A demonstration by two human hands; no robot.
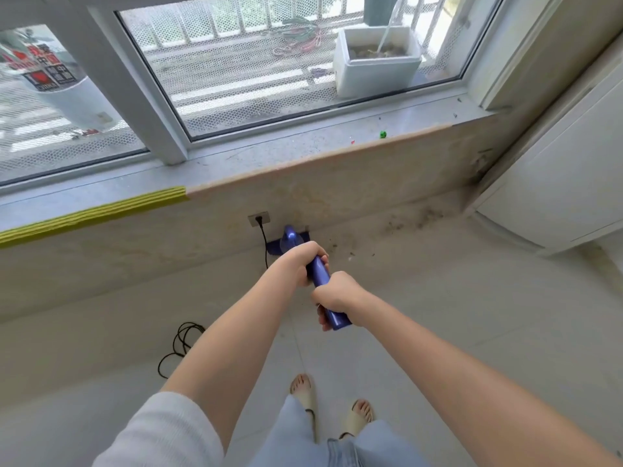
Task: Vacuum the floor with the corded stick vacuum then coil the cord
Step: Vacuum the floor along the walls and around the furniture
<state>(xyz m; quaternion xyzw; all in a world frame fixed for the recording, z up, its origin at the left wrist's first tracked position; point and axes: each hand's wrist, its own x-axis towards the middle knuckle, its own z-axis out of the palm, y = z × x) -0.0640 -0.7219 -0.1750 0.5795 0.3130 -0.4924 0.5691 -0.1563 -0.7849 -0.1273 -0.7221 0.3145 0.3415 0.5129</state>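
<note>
Head view: 2 hands on blue stick vacuum [321, 269], left hand [305, 262] curled round upper handle, right hand [337, 294] clamped lower down. Floor head [286, 242] against wall under outlet [259, 218] (plug in). Black cord [182, 343] looped loose on floor, left. Risk: snagging cord underfoot, yanking plug; debris [350, 252] beside head likely missed.

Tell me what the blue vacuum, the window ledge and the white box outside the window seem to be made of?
The vacuum, gripped by the left hand and right hand, looks like glossy blue plastic or coated metal: it shows a smooth sheen. The ledge looks like polished stone, pale and faintly veined. The white box looks like foam: thick matte walls.
</note>
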